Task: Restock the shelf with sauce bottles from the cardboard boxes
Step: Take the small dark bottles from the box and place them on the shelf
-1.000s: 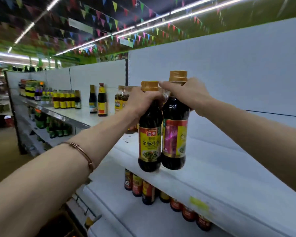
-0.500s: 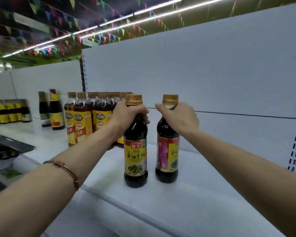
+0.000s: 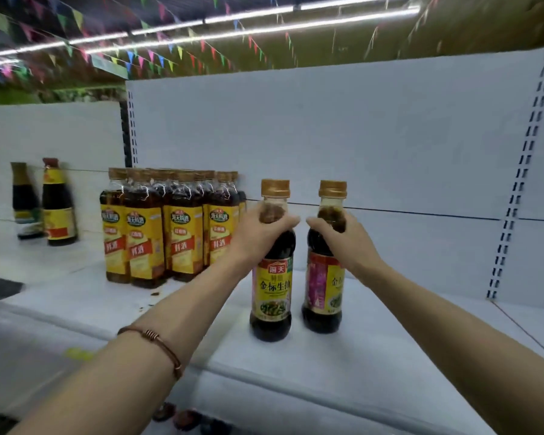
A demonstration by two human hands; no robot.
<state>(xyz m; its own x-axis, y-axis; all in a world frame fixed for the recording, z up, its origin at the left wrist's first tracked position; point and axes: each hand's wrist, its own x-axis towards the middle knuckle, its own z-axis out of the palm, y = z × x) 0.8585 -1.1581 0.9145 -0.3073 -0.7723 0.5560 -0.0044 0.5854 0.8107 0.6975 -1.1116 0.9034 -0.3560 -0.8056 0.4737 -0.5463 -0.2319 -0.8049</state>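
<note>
My left hand (image 3: 261, 233) and right hand (image 3: 343, 240) each hold a sauce bottle by its neck, the left bottle (image 3: 272, 296) and right bottle (image 3: 322, 293) standing side by side near the shelf's (image 3: 374, 356) front edge.

Both bare forearms stretched forward, left hand (image 3: 258, 233) and right hand (image 3: 347, 241) each curled closed — side by side, apart.

**Retail shop interior: grocery aisle**

White metal shelf (image 3: 343, 365) with a slotted upright (image 3: 515, 196) and plain back panel (image 3: 358, 136), as used in supermarkets. A block of identical labelled bottles (image 3: 170, 227) stands in rows. 2 dark bottles (image 3: 44, 202) stand farther left. Coloured pennant bunting (image 3: 157, 58) and long strip lights (image 3: 248, 29) hang overhead.
</note>
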